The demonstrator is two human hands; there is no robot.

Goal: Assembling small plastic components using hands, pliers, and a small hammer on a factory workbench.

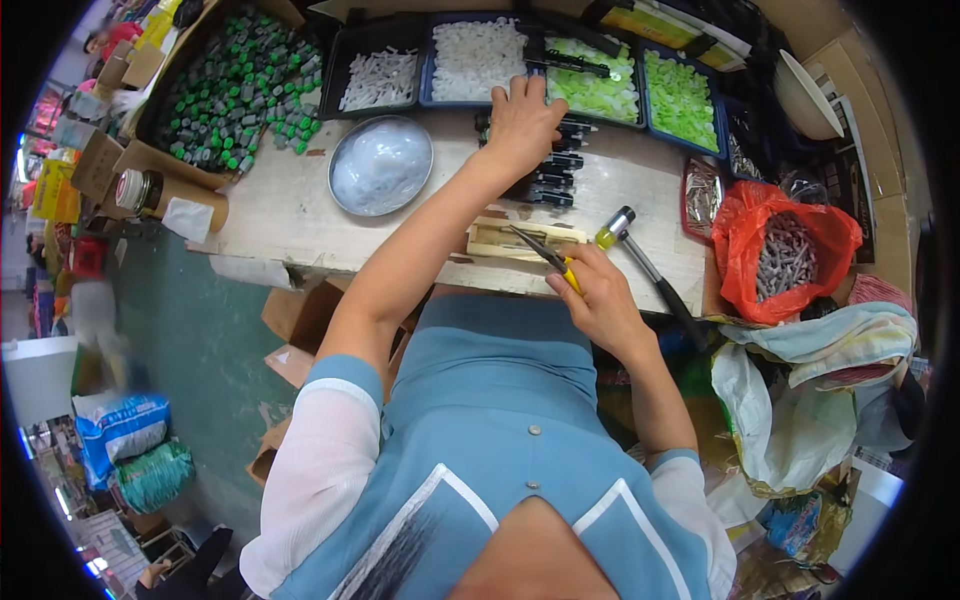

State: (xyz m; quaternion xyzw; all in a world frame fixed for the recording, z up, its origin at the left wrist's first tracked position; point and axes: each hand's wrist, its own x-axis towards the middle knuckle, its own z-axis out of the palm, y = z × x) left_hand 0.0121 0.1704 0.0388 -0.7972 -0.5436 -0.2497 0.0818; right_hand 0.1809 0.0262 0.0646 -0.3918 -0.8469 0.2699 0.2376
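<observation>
Blk parts [553, 182] under L hand [522, 125], can't tell its grip; pointed yel-handled tool [551, 258] gripped in R hand [600, 295], nearer body

A worn, pale workbench [275, 195] stretches across 12 o'clock, with brown cardboard panels [882, 130] upright at 2 o'clock. Scuffed green floor [205, 340] shows at 9 o'clock, and bright lights [96, 566] glow at 8 o'clock.
</observation>
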